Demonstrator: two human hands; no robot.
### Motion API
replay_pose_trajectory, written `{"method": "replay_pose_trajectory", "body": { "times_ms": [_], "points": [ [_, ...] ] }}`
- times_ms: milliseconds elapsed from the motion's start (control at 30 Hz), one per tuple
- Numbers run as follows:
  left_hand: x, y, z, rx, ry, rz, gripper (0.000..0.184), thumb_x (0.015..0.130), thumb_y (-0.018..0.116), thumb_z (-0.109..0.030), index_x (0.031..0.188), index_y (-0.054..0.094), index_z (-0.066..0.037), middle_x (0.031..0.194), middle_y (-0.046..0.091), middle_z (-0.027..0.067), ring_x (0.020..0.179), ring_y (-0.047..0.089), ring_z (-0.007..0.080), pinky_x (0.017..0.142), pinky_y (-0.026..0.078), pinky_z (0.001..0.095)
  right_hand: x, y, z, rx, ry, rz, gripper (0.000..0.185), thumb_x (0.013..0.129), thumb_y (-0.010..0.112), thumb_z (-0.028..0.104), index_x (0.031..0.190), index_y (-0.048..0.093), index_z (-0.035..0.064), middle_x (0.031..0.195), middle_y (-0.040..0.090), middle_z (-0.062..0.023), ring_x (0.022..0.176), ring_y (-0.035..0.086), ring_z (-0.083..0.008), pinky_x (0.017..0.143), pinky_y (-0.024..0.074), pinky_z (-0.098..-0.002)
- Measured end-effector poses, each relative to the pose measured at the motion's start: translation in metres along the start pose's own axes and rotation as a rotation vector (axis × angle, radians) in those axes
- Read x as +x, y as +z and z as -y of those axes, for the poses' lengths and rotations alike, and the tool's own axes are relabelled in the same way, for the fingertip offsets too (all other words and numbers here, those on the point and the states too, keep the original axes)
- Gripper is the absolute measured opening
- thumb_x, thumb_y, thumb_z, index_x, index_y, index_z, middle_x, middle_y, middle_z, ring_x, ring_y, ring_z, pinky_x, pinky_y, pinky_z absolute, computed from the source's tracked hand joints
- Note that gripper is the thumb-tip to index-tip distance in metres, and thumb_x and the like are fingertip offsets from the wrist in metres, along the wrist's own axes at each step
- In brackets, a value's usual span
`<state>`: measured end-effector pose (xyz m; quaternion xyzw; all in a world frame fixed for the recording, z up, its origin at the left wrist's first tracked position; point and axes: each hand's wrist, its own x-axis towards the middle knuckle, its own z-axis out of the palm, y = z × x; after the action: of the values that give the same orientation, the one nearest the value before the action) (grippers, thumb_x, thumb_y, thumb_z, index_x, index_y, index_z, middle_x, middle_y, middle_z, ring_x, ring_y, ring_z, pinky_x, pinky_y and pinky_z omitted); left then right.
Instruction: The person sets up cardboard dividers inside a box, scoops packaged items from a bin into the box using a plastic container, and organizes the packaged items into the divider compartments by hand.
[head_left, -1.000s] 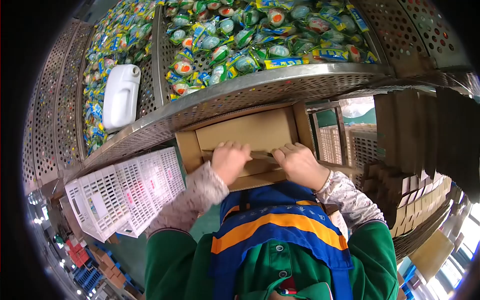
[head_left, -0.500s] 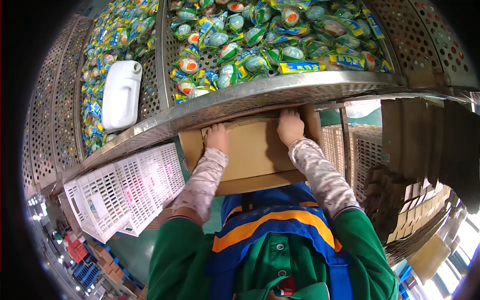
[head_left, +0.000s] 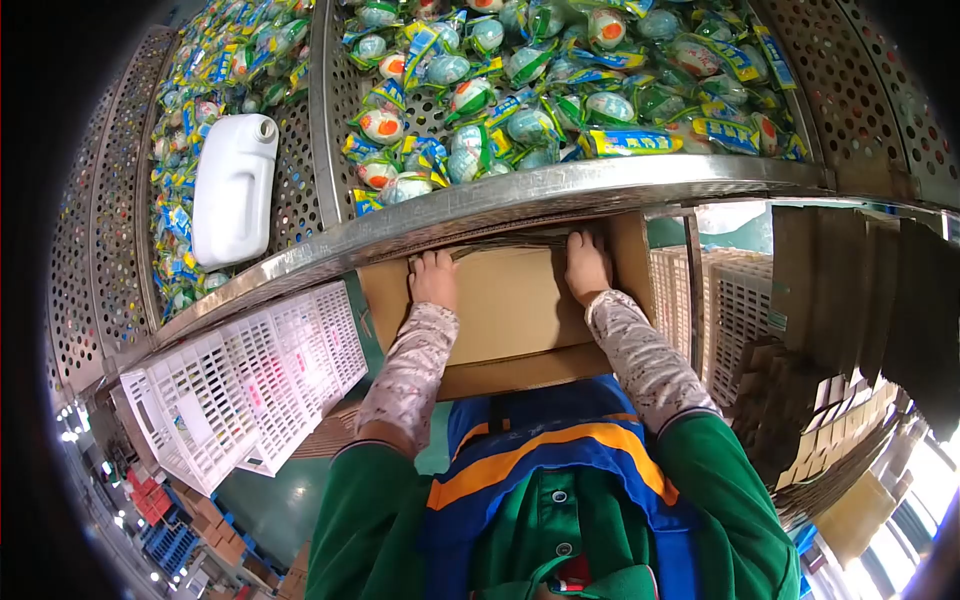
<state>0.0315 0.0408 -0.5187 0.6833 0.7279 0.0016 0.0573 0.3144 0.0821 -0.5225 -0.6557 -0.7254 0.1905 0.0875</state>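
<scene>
Left hand (head_left: 434, 280) placed at the far left of the cardboard panel (head_left: 510, 305), fingers bent over its far edge; right hand (head_left: 588, 266) placed at the far right, fingers likewise bent. Fingertips of both are hidden, so whether the grip is closed on the panel or merely pressed against it cannot be told.

Panel is contained within the open cardboard box (head_left: 520, 373), which is set between the person's body and the near rim of the perforated metal desk (head_left: 600, 177). Whether a loose sheet or a flap is being handled cannot be made out.

Progress: box is opened out, walls raised; panel is spread over most of the inside. Laying-in judged well advanced. Far edge is overlain by the hands and a dark fold; flatness there not confirmed, and settling of that edge judged the part left.

Wrapped packets (head_left: 530, 126) are heaped on the desk beyond the rim. To the far left, a white jug (head_left: 236, 190) is laid among more of them. White crates (head_left: 205, 408) are noted at left, stacked cardboard (head_left: 835, 290) at right.
</scene>
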Motion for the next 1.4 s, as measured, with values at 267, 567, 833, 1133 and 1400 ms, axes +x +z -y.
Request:
{"method": "replay_pose_trajectory", "body": {
  "times_ms": [267,567,833,1133,1400],
  "points": [
    [-0.004,-0.016,-0.011,-0.013,-0.085,0.076,0.027,0.091,0.058,-0.019,0.115,0.057,-0.007,0.117,0.057,0.0146,0.112,0.051,0.0352,0.092,0.041,0.0529,-0.006,-0.006,-0.002,0.023,0.010,-0.007,0.023,0.079,0.056,-0.001,0.102,0.054,0.0006,0.112,0.055,-0.0242,0.106,0.052,-0.0460,0.087,0.0473,-0.0538],
    [-0.036,-0.028,-0.068,-0.018,0.250,-0.050,0.078,0.081,0.073,-0.015,0.148,0.034,-0.005,0.147,0.036,0.0177,0.130,0.039,0.0376,0.108,0.035,0.0490,-0.021,-0.034,-0.002,0.134,-0.037,0.105,0.033,0.074,0.057,-0.006,0.107,0.055,-0.0039,0.121,0.053,-0.0304,0.101,0.059,-0.0471,0.086,0.0518,-0.0505],
    [-0.032,-0.069,-0.064,-0.096,0.329,0.093,0.023,0.088,0.053,-0.010,0.110,0.059,-0.005,0.105,0.056,0.0115,0.103,0.056,0.0296,0.087,0.045,0.0448,-0.024,-0.042,-0.008,0.211,0.037,0.135,0.053,0.072,0.071,0.000,0.120,0.050,-0.0078,0.132,0.047,-0.0381,0.112,0.056,-0.0496,0.093,0.0498,-0.0516],
    [-0.063,-0.135,0.005,-0.763,0.274,0.639,0.022,0.086,0.072,-0.025,0.086,0.074,-0.003,0.089,0.069,0.0173,0.086,0.066,0.0368,0.079,0.052,0.0450,-0.054,-0.140,0.036,0.248,-0.338,-0.058,0.061,0.060,0.087,0.016,0.115,0.062,0.0042,0.118,0.060,-0.0139,0.109,0.052,-0.0376,0.092,0.0440,-0.0505],
    [-0.049,-0.091,-0.008,-0.131,-0.205,0.375,0.040,0.086,0.071,-0.030,0.105,0.065,0.005,0.096,0.069,0.0268,0.095,0.064,0.0428,0.088,0.049,0.0493,-0.094,-0.053,0.092,-0.012,-0.565,0.500,0.041,0.071,0.074,0.018,0.105,0.066,-0.0017,0.109,0.064,-0.0179,0.110,0.056,-0.0352,0.096,0.0476,-0.0423]
  ]
}}
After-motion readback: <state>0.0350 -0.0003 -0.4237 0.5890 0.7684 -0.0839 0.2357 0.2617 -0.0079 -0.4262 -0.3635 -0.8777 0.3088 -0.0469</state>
